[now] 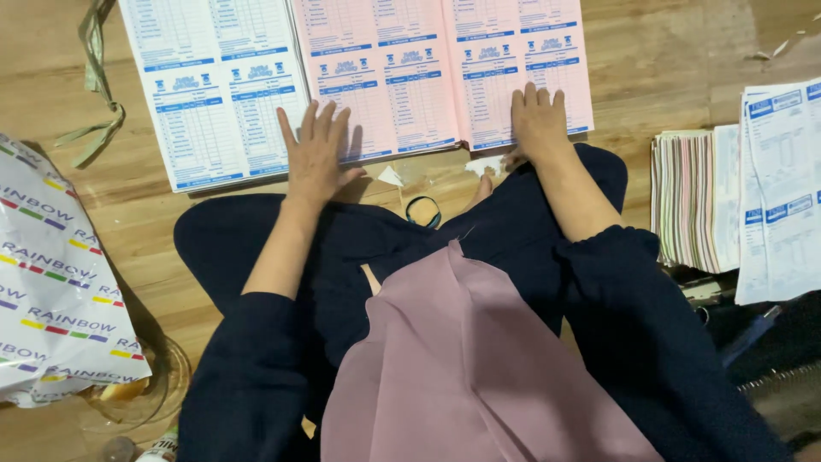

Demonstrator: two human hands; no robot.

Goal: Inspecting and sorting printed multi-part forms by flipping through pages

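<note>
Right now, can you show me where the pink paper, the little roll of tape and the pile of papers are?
pink printed sheet [428, 60]: head view, middle of the page.
tape roll [422, 210]: head view, its ring edge.
stack of papers [684, 201]: head view, striped top edges.

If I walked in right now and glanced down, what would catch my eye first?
Probably the pink printed sheets spread on the wooden floor, with the left hand and right hand pressed flat on their near edge. A white and blue sheet lies just left of them. Off to the right stands a thick stack of coloured papers, and at far left a white wrapper with coloured stripes.
</note>
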